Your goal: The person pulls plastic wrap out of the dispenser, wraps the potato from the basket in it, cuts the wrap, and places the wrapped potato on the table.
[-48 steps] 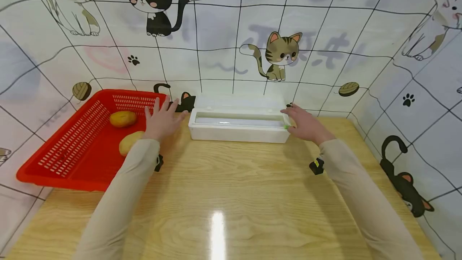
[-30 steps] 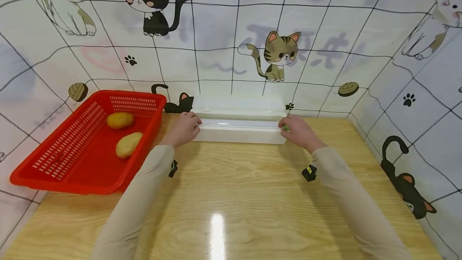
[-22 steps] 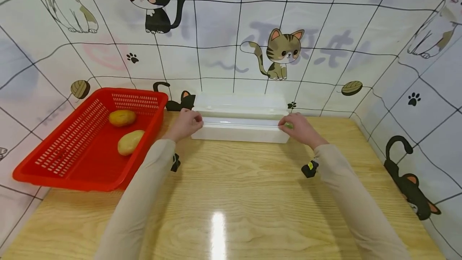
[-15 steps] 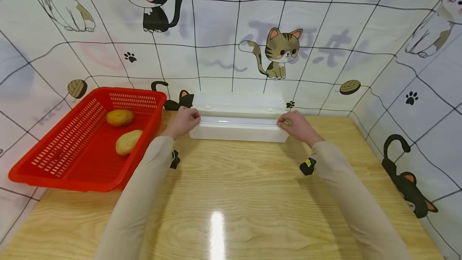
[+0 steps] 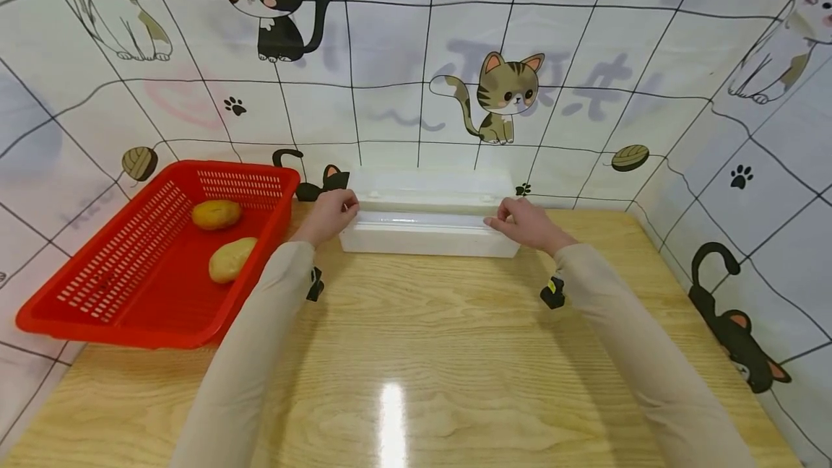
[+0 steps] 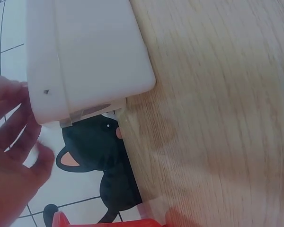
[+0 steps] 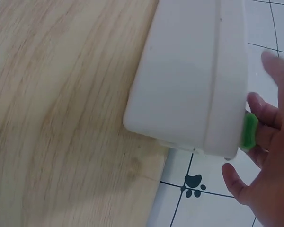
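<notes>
A long white cling film box (image 5: 429, 240) lies on the table by the back wall, its lid (image 5: 429, 183) raised. Clear film (image 5: 422, 218) runs along the front edge of its opening. My left hand (image 5: 327, 215) is at the box's left end, thumb and forefinger pinching at the film's edge. Over the right end, my right hand (image 5: 529, 224) has curled fingers and a fingertip at the film; whether it pinches is unclear. In the right wrist view, a green piece (image 7: 249, 131) shows among the right fingers. Both wrist views show the fingers behind the box, their tips partly hidden.
To the left stands a red slotted basket (image 5: 175, 323) with two potatoes in it, a darker one (image 5: 217, 214) and a paler one (image 5: 231, 260). The wooden table (image 5: 416, 338) meets a cat-print wall covering (image 5: 403, 42) behind and at the sides.
My left hand has come from beside the basket to the box's left end. Both hands have closed in on the film's edge. Most recently, the right hand has shifted slightly left along it.
</notes>
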{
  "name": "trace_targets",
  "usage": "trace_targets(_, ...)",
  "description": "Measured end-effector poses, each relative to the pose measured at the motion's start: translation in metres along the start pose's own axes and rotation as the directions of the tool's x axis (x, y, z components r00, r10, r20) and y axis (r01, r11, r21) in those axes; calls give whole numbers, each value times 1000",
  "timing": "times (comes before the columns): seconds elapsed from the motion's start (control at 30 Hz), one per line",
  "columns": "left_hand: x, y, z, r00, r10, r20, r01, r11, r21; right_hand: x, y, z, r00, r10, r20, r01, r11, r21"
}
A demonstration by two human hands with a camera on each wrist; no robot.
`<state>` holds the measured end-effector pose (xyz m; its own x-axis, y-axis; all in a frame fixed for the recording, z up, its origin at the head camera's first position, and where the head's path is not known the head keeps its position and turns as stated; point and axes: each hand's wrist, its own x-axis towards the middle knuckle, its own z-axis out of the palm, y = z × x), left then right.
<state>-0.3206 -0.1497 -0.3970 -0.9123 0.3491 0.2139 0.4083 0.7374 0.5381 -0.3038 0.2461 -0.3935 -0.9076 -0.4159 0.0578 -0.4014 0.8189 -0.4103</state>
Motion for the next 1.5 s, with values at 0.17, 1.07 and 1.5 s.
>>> trace_targets(0.17, 0, 1, 2, 1000, -15, -19, 15, 1000, -12, 3, -3, 6, 997, -21, -74, 12, 993, -119)
trace_targets(1.07, 2, 8, -2, 982, -189, -5, 170, 899, -404, 11, 0, -7, 966, -158, -204, 170, 984, 43)
trace_targets(1.5, 11, 9, -16, 984, -177, -24, 150, 893, -424, 21, -3, -29, 981, -98, -165, 127, 977, 172)
